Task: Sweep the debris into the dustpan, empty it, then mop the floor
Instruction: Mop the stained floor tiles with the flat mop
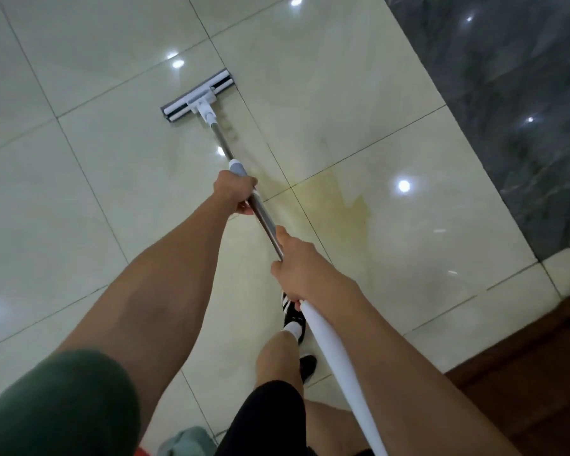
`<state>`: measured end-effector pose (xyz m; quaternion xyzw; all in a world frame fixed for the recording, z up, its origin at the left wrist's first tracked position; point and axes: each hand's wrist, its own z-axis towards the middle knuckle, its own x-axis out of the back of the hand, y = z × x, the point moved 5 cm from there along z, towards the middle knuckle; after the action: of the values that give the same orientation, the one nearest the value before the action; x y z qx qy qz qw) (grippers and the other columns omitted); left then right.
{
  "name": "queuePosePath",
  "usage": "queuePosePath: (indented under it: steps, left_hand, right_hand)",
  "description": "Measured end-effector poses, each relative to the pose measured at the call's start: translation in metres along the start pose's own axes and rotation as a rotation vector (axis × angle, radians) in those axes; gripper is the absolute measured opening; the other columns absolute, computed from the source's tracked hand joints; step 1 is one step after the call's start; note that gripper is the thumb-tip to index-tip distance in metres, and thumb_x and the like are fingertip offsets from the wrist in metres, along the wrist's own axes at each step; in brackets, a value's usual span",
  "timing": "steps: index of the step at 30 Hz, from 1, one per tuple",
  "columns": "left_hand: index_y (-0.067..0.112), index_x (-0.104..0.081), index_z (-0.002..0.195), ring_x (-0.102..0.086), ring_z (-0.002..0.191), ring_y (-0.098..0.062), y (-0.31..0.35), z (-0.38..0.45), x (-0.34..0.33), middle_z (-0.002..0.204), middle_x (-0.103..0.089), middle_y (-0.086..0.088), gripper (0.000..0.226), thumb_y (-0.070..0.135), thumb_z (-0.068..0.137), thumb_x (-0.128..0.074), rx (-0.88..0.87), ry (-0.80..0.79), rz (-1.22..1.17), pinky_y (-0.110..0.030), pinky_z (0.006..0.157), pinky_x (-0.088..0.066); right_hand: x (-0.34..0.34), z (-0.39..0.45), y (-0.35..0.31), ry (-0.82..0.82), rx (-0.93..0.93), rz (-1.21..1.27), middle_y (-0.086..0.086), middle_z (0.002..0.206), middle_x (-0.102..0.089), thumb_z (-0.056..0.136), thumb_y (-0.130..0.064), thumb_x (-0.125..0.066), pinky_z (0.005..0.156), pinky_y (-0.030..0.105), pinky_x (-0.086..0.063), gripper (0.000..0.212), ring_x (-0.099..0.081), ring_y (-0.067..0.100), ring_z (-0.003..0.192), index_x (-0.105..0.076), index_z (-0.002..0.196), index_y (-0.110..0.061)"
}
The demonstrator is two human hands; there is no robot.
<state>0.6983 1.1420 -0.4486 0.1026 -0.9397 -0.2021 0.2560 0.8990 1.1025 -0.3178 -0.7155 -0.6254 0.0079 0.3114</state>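
Both hands are wrapped around the mop handle, set apart along it: the left hand grips the metal shaft further down, just below a grey and white collar, with the arm stretched almost straight out, while the right hand clasps the handle higher up, thumb lying along the shaft, where the metal meets the white upper section that runs back past the body. The mop head, a flat white and grey bar, lies flat on the floor well ahead of the hands, sitting across a grout line. The floor is glossy cream tile with thin dark joints, spotted with bright reflections of ceiling lights. A yellowish stain spreads over the tiles to the right of the handle, near a joint crossing. Along the right side rises a dark grey marbled wall, and at the lower right is a reddish-brown wooden surface. Below the hands are bare legs, a black shoe with white stripes and white sock, black shorts, and a green sleeve on the left arm.
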Motion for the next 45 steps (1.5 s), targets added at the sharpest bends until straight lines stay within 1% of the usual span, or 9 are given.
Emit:
queuePosePath:
  steps: [7, 11, 20, 24, 28, 32, 36, 39, 45]
  left_hand:
    - [0.002, -0.051, 0.105, -0.069, 0.061, -0.031, 0.004, -0.029, -0.027, 0.099, -0.066, -0.021, 0.028, 0.020, 0.094, -0.070, 0.069, -0.045, -0.031, -0.036, 0.041, -0.055]
    - [0.004, -0.049, 0.096, -0.067, 0.057, -0.028, -0.005, -0.061, -0.057, 0.088, -0.064, -0.019, 0.025, 0.019, 0.095, -0.069, 0.098, -0.049, -0.070, -0.035, 0.039, -0.054]
    - [0.004, -0.047, 0.088, -0.068, 0.061, -0.032, -0.037, -0.182, -0.215, 0.082, -0.064, -0.020, 0.027, 0.019, 0.097, -0.068, 0.204, -0.022, -0.155, -0.046, 0.051, -0.060]
    - [0.005, -0.044, 0.083, -0.067, 0.068, -0.038, -0.040, -0.246, -0.308, 0.079, -0.060, -0.020, 0.029, 0.015, 0.097, -0.067, 0.265, -0.051, -0.207, -0.058, 0.071, -0.061]
    - [0.002, -0.045, 0.086, -0.071, 0.077, -0.042, -0.032, -0.287, -0.369, 0.084, -0.061, -0.022, 0.026, 0.014, 0.097, -0.066, 0.299, -0.055, -0.236, -0.058, 0.073, -0.061]
    - [0.000, -0.050, 0.102, -0.071, 0.067, -0.037, -0.024, -0.295, -0.380, 0.095, -0.066, -0.024, 0.028, 0.016, 0.093, -0.070, 0.298, 0.013, -0.250, -0.043, 0.045, -0.059]
    - [-0.003, -0.055, 0.107, -0.071, 0.063, -0.037, -0.008, -0.278, -0.372, 0.095, -0.069, -0.025, 0.032, 0.017, 0.090, -0.074, 0.276, 0.079, -0.311, -0.045, 0.048, -0.060]
    - [-0.003, -0.058, 0.103, -0.072, 0.063, -0.037, 0.003, -0.265, -0.370, 0.092, -0.069, -0.025, 0.030, 0.016, 0.088, -0.075, 0.263, 0.109, -0.368, -0.050, 0.055, -0.062]
    - [-0.005, -0.060, 0.109, -0.072, 0.057, -0.032, 0.026, -0.220, -0.351, 0.091, -0.070, -0.023, 0.037, 0.018, 0.086, -0.077, 0.250, 0.187, -0.469, -0.039, 0.047, -0.058]
  right_hand:
    - [0.018, -0.023, 0.023, -0.038, -0.028, -0.051, 0.007, 0.099, -0.052, 0.099, -0.012, -0.043, 0.059, 0.033, -0.055, 0.064, -0.062, 0.025, 0.070, -0.019, 0.156, -0.029]
    - [0.027, -0.048, 0.058, -0.078, -0.030, -0.078, 0.012, 0.111, -0.057, 0.101, -0.011, -0.044, 0.078, 0.046, -0.059, 0.063, -0.063, 0.029, 0.086, -0.018, 0.156, -0.028]
    - [0.081, -0.142, 0.231, -0.177, -0.039, -0.187, 0.014, 0.116, -0.060, 0.099, -0.008, -0.044, 0.076, 0.042, -0.059, 0.074, -0.063, 0.029, 0.087, -0.006, 0.158, -0.035]
    - [0.121, -0.186, 0.320, -0.222, -0.049, -0.250, 0.016, 0.115, -0.060, 0.099, -0.011, -0.043, 0.080, 0.039, -0.055, 0.073, -0.062, 0.030, 0.091, -0.007, 0.159, -0.031]
    - [0.163, -0.218, 0.374, -0.236, -0.055, -0.272, 0.014, 0.113, -0.057, 0.098, -0.007, -0.041, 0.081, 0.040, -0.055, 0.072, -0.057, 0.028, 0.085, -0.009, 0.158, -0.033]
    - [0.183, -0.218, 0.385, -0.244, -0.023, -0.280, 0.015, 0.121, -0.059, 0.097, -0.008, -0.043, 0.085, 0.040, -0.053, 0.075, -0.062, 0.032, 0.101, -0.010, 0.159, -0.033]
    - [0.200, -0.192, 0.376, -0.269, 0.027, -0.286, 0.015, 0.121, -0.059, 0.097, -0.006, -0.043, 0.082, 0.041, -0.055, 0.071, -0.064, 0.032, 0.096, -0.016, 0.155, -0.035]
    - [0.222, -0.171, 0.368, -0.307, 0.053, -0.331, 0.013, 0.107, -0.057, 0.096, -0.003, -0.041, 0.069, 0.038, -0.055, 0.067, -0.061, 0.027, 0.075, -0.019, 0.152, -0.033]
    - [0.248, -0.117, 0.333, -0.340, 0.134, -0.426, 0.007, 0.086, -0.050, 0.093, -0.004, -0.046, 0.053, 0.031, -0.049, 0.070, -0.057, 0.022, 0.063, -0.020, 0.153, -0.029]
